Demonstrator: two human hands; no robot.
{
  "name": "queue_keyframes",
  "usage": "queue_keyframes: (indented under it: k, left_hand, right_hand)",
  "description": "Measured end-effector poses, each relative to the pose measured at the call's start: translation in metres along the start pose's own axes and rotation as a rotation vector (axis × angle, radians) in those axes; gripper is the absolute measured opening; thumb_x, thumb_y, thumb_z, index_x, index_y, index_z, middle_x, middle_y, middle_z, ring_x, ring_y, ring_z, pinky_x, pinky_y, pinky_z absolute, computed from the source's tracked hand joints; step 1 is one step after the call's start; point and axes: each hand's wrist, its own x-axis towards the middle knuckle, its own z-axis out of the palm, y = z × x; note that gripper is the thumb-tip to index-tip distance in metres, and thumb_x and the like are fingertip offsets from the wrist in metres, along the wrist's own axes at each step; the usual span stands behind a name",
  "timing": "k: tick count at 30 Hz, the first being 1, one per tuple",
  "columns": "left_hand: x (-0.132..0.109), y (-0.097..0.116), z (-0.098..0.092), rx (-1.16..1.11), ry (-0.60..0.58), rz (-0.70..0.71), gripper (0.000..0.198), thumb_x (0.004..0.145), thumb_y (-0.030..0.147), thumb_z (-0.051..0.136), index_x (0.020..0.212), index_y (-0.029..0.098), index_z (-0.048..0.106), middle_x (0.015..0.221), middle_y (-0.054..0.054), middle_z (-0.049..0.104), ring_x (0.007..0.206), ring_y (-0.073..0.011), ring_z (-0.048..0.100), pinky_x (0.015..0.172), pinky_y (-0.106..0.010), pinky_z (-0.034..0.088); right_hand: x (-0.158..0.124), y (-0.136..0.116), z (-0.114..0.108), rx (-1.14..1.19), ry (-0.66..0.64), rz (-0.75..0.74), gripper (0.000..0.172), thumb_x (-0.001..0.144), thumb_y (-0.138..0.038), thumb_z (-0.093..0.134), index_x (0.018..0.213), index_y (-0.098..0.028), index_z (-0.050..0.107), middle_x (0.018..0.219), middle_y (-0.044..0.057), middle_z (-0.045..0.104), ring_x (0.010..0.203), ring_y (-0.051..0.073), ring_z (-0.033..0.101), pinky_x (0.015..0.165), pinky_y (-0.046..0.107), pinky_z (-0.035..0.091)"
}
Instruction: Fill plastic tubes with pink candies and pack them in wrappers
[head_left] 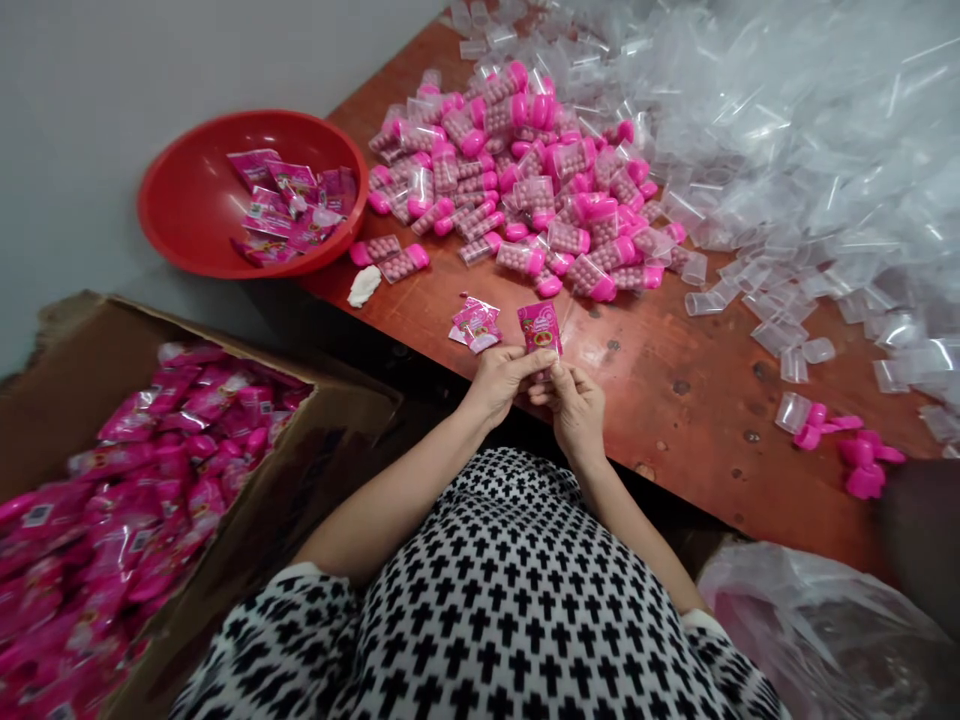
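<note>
Your left hand and right hand had their fingers clamped together on a pink packet sticking up above the fingertips, a crumpled pink wrapper just left of them

Held sachet: a small glossy foil sachet is showing hot pink, with a reddish patch near its lower edge
Top: a knit top is showing black crosses on white
Bowl: a round plastic bowl is showing bright red, holding pink-and-white sachets
Tubes: clear plastic tubes are showing dusky pink beads and hot pink caps
Tabletop: a worn tabletop is showing rusty orange-brown with dark spots
Box: a brown cardboard box is holding magenta sachets
Loose pieces: bow-shaped plastic pieces are showing hot pink
</note>
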Motion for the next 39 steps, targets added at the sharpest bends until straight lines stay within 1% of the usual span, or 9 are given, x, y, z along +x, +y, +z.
queue_keyframes:
  k: [6, 11, 15, 19, 22, 26, 28, 31, 39]
  left_hand:
    - [-0.004, -0.002, -0.009, -0.136, 0.03, 0.027, 0.035, 0.051, 0.032, 0.091, 0.068, 0.009, 0.071, 0.066, -0.004, 0.07, 0.06, -0.0107, 0.064, 0.057, -0.021, 0.053]
    - [-0.022, -0.003, -0.016, -0.169, 0.042, 0.062, 0.035, 0.053, 0.031, 0.092, 0.062, 0.009, 0.068, 0.06, -0.002, 0.068, 0.053, -0.009, 0.061, 0.055, -0.021, 0.053]
    - [-0.049, 0.024, -0.05, -0.253, 0.219, 0.359, 0.031, 0.066, 0.038, 0.086, 0.075, 0.013, 0.069, 0.085, -0.007, 0.077, 0.082, -0.0191, 0.074, 0.08, -0.031, 0.059]
    - [-0.067, 0.053, -0.102, -0.259, 0.548, 0.752, 0.058, 0.086, 0.072, 0.048, 0.103, 0.02, 0.068, 0.098, -0.006, 0.077, 0.093, -0.0198, 0.074, 0.092, -0.037, 0.056]
    - [-0.052, 0.047, -0.115, 0.119, 0.578, 0.739, 0.062, 0.084, 0.071, 0.052, 0.122, 0.024, 0.063, 0.112, -0.008, 0.075, 0.105, -0.023, 0.071, 0.101, -0.043, 0.051]
    - [-0.004, 0.019, -0.099, 1.052, 0.409, 0.76, 0.055, 0.083, 0.054, 0.067, 0.127, 0.022, 0.064, 0.143, -0.011, 0.056, 0.14, -0.0306, 0.044, 0.12, -0.05, 0.028]
    - [0.016, 0.009, -0.092, 1.341, 0.395, 0.77, 0.045, 0.087, 0.044, 0.066, 0.126, 0.021, 0.066, 0.146, -0.011, 0.053, 0.144, -0.0338, 0.037, 0.121, -0.056, 0.02]
    - [0.032, 0.001, -0.093, 1.498, 0.428, 0.812, 0.03, 0.091, 0.032, 0.062, 0.118, 0.024, 0.07, 0.143, -0.009, 0.057, 0.143, -0.0327, 0.04, 0.12, -0.059, 0.02]
    - [0.037, -0.006, -0.104, 1.458, 0.457, 0.903, 0.023, 0.092, 0.031, 0.06, 0.109, 0.024, 0.074, 0.13, -0.006, 0.067, 0.133, -0.029, 0.053, 0.12, -0.055, 0.026]
  right_hand:
    - [-0.002, -0.005, -0.004, 0.038, -0.097, 0.001, 0.038, 0.073, -0.039, 0.081, 0.098, -0.022, 0.059, 0.078, -0.003, 0.074, 0.065, 0.012, 0.072, 0.06, 0.024, 0.063]
    - [0.004, -0.009, 0.014, -0.013, -0.148, 0.013, 0.035, 0.07, -0.039, 0.082, 0.086, -0.021, 0.057, 0.064, -0.007, 0.069, 0.052, 0.01, 0.068, 0.054, 0.021, 0.06]
    - [0.006, -0.01, 0.028, -0.033, -0.258, 0.028, 0.036, 0.072, -0.043, 0.08, 0.089, -0.021, 0.056, 0.071, -0.004, 0.072, 0.057, 0.011, 0.07, 0.055, 0.022, 0.06]
    - [0.008, -0.008, 0.025, -0.065, -0.223, 0.0, 0.034, 0.077, -0.047, 0.075, 0.09, -0.021, 0.057, 0.072, -0.003, 0.072, 0.055, 0.011, 0.068, 0.051, 0.022, 0.058]
    - [0.01, -0.005, 0.02, -0.126, -0.195, 0.023, 0.035, 0.076, -0.049, 0.074, 0.088, -0.021, 0.057, 0.069, -0.003, 0.07, 0.052, 0.01, 0.066, 0.049, 0.021, 0.057]
    - [0.009, -0.006, 0.018, -0.201, -0.204, 0.045, 0.035, 0.076, -0.05, 0.073, 0.087, -0.021, 0.058, 0.069, -0.003, 0.069, 0.051, 0.009, 0.064, 0.051, 0.022, 0.056]
    - [0.008, -0.007, 0.017, -0.232, -0.21, 0.05, 0.034, 0.076, -0.05, 0.073, 0.087, -0.021, 0.058, 0.068, -0.003, 0.068, 0.051, 0.009, 0.063, 0.052, 0.022, 0.056]
    - [0.013, -0.008, 0.015, -0.27, -0.212, 0.033, 0.033, 0.077, -0.05, 0.072, 0.086, -0.021, 0.059, 0.068, -0.003, 0.067, 0.051, 0.009, 0.062, 0.053, 0.023, 0.055]
    - [0.045, -0.007, 0.025, -0.446, -0.185, -0.154, 0.032, 0.082, -0.05, 0.065, 0.091, -0.02, 0.064, 0.089, 0.002, 0.069, 0.074, 0.013, 0.063, 0.069, 0.029, 0.053]
